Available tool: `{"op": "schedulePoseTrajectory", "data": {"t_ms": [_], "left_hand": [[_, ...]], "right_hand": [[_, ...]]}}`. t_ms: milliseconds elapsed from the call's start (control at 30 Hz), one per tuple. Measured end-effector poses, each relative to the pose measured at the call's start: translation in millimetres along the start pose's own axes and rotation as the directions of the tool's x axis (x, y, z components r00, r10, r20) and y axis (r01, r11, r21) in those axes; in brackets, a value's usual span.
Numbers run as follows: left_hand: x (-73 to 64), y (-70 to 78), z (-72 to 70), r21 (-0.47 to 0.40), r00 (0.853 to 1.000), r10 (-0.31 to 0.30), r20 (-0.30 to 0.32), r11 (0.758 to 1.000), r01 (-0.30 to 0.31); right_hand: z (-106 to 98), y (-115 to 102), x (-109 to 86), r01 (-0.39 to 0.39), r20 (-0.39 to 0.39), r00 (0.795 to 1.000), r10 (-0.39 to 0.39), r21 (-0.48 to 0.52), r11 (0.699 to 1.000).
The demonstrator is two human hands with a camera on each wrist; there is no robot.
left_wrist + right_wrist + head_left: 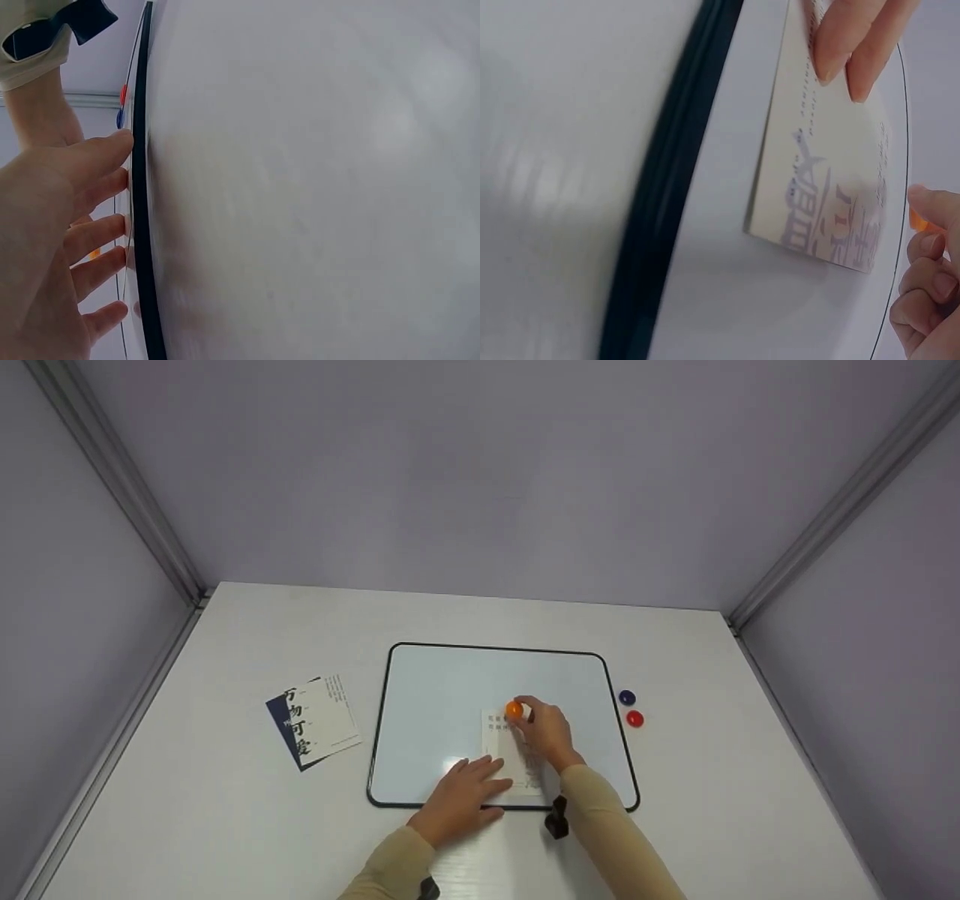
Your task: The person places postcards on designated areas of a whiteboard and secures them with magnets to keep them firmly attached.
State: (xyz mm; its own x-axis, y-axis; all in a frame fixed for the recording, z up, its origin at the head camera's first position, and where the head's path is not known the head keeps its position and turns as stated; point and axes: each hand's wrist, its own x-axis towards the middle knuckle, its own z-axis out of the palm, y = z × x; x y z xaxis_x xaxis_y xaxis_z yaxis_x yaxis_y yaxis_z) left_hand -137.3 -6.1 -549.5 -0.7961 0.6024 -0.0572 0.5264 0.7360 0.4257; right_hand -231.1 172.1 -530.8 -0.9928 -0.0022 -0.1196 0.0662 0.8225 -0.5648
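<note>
A cream printed card (523, 765) lies on a whiteboard (427, 697) with a black frame, near its lower edge. My right hand (551, 733) pinches a round orange magnet (514, 709) between thumb and fingers over the card's top edge. In the right wrist view the orange magnet (919, 220) is mostly hidden behind that hand, its other fingers curled. My left hand (461, 799) lies spread across the board's lower frame, its fingertips at the card's left side. The right wrist view shows left fingertips (840, 56) on the card (821, 180), which bears large faint characters.
Right of the whiteboard lie a dark blue magnet (627, 697) and a red magnet (635, 719). Left of it, a cream card (330, 720) with black characters overlaps a navy card (280, 711). Grey walls (465, 495) enclose the white table (187, 780) at the back and sides.
</note>
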Motion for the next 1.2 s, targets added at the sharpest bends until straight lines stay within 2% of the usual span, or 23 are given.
{"op": "schedulePoseTrajectory", "data": {"t_ms": [233, 467, 767, 1200], "left_hand": [[0.2, 1.6, -0.7, -0.009, 1.000, 0.008, -0.025, 1.000, -0.008], [0.0, 1.7, -0.4, -0.012, 1.000, 0.004, -0.018, 1.000, -0.004], [0.1, 1.7, -1.4, 0.043, 1.000, 0.016, -0.022, 0.999, -0.015], [0.4, 1.7, -1.7, 0.009, 1.000, -0.003, 0.003, 1.000, 0.003]], "right_hand": [[2.8, 3.0, 0.3, 0.047, -0.027, 0.998, -0.048, -0.027, 0.999], [4.9, 3.5, 1.8, 0.013, -0.012, 1.000, -0.013, -0.018, 1.000], [9.1, 3.0, 4.5, -0.030, 0.010, 1.000, 0.030, -0.009, 1.000], [15.6, 1.3, 4.5, 0.008, -0.011, 1.000, -0.008, 0.000, 1.000]]}}
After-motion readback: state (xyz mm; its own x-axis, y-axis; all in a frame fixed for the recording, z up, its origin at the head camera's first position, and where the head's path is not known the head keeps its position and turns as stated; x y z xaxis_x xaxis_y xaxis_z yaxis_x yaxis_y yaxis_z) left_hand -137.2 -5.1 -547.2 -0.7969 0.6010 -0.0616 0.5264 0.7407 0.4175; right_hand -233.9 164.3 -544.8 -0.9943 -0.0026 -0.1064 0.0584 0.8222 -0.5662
